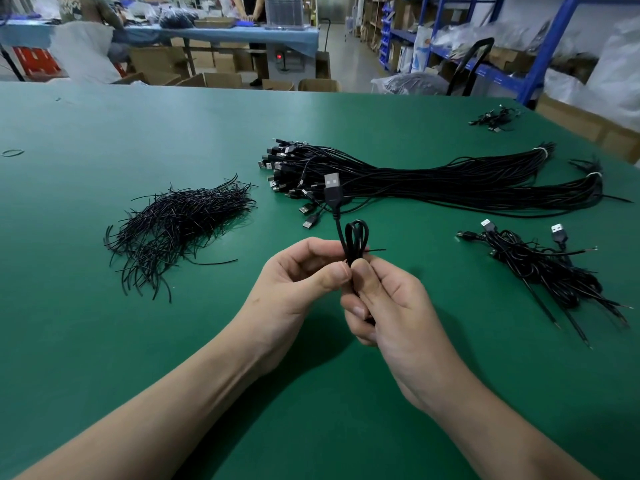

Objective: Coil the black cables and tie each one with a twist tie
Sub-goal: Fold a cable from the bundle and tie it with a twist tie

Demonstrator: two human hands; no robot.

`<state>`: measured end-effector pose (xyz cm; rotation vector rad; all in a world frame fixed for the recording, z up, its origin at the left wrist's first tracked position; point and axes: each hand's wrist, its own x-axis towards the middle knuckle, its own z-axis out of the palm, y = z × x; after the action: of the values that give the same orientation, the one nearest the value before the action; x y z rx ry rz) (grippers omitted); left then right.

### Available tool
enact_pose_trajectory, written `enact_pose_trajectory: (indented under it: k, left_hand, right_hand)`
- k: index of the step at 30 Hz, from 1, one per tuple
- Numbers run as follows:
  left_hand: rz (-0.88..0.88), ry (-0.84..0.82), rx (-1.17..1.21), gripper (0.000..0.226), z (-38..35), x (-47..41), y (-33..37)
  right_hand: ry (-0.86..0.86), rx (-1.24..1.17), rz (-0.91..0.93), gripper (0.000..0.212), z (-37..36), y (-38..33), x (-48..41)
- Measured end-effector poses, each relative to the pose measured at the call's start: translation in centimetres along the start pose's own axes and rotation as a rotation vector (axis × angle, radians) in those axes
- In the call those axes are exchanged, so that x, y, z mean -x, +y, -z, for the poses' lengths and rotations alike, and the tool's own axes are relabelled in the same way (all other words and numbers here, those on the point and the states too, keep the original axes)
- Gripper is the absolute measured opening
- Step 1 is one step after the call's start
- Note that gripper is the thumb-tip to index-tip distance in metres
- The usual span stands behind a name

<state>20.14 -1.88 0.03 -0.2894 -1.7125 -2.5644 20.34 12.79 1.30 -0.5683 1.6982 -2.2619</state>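
A coiled black cable (356, 237) stands upright between my hands, its USB plug (333, 188) pointing up above the loops. My left hand (304, 271) pinches the coil from the left with thumb and fingers. My right hand (384, 306) grips the lower part of the coil; its thumb presses against the bundle. A thin black twist tie (375, 250) sticks out to the right of the coil just above my fingers. The lower end of the coil is hidden inside my right hand.
A heap of black twist ties (180, 226) lies left on the green table (104, 341). A long bundle of uncoiled cables (433, 181) stretches across the back right. Tied cables (547, 268) lie at the right; a few more (493, 117) sit far back. People work at a distant blue table.
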Motion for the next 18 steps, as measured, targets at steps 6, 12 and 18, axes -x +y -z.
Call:
enact_pose_trajectory:
  k: [6,12,18]
  left_hand:
    - [-0.056,0.001,-0.059,0.025,0.1,0.1,0.1]
    - [0.028,-0.001,-0.102,0.031,0.3,0.1,0.2]
    - [0.059,-0.037,-0.095,0.028,-0.2,0.2,0.7]
  right_hand:
    - [-0.033,0.096,-0.091,0.038,0.7,0.1,-0.2]
    - [-0.091,0.118,-0.200,0.028,1.5,-0.2,-0.1]
    - [-0.166,0.146,-0.278,0.038,2.2,-0.5,-0.3]
